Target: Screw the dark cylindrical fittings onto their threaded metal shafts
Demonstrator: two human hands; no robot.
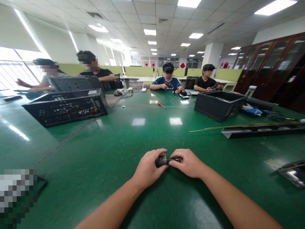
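Observation:
Just above the green tabletop, my left hand [148,168] is wrapped round a short black cylinder with a silver metal collar [163,160], which looks like a drill chuck. From its right end comes a thin dark metal rod [170,160], lying in line with the cylinder. My right hand [188,162] pinches this rod between thumb and fingers, and its far end is partly hidden by them. Both hands are close together near the front middle of the table. How the rod is fixed in the cylinder cannot be made out.
Ahead lies an orange-handled screwdriver [161,104]. Black computer cases stand at left [69,109] and right [218,106]. A long dark metal channel [262,129] with thin rods lies on the right, and a shiny dark part [294,171] nearer. Several people sit across the table [114,136].

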